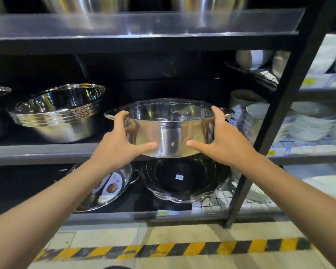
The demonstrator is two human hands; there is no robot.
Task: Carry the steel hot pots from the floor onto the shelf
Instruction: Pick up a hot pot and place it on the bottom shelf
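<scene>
Nearest the cam, two bare forearms are stretched fwd and up toward the rack, w/ yellow-black hazard tape (175,248) on the floor below. The steel hot pot (169,129) is gripped from both sides: left hand (120,140) is curled on the left wall, fingers hooked over the rim by the left handle, thumb laid along the lower front; right hand (219,136) mirrors it on the right, fingers over the rim, thumb pointing inward across the base. The pot is held level at the front edge of the middle shelf (37,152), its base seemingly just over the lip; whether it is already resting there can't be told.

Handling, judged: rigid, thin polished steel, prob. light-to-moderate wt, slick under bare palms; a clear film/lid appears over the top, so the rim grip could slide. The side handles would be the surer hold. A stack of steel basins (60,113) sits to the left and white bowls (260,117) are close on the right, so clearance is tight.
</scene>
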